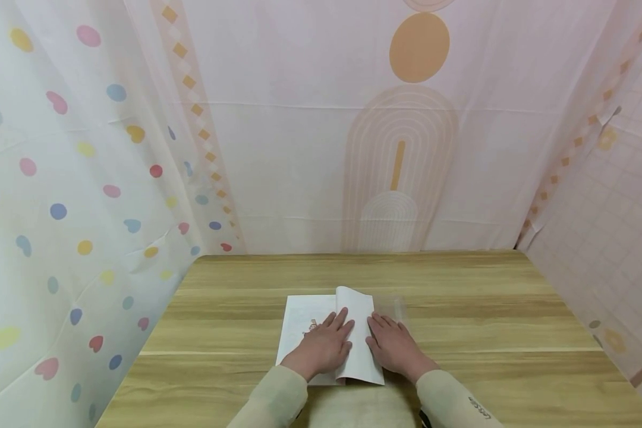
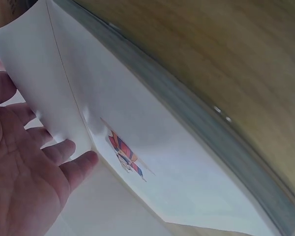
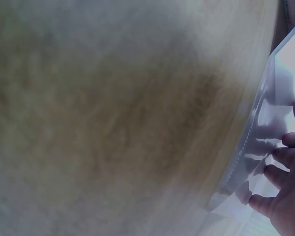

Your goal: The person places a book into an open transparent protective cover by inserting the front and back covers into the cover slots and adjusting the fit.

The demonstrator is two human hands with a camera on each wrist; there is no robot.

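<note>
One drawing (image 1: 312, 324) partly behind left hand (image 1: 322, 348)

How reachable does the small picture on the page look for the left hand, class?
Probably yes: the left hand lies close beside the picture, which shows uncovered in the left wrist view, with nothing visible between them.

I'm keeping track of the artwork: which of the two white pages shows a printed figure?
The left page, its small figure beside the left hand; the right page looks plain white.
</note>
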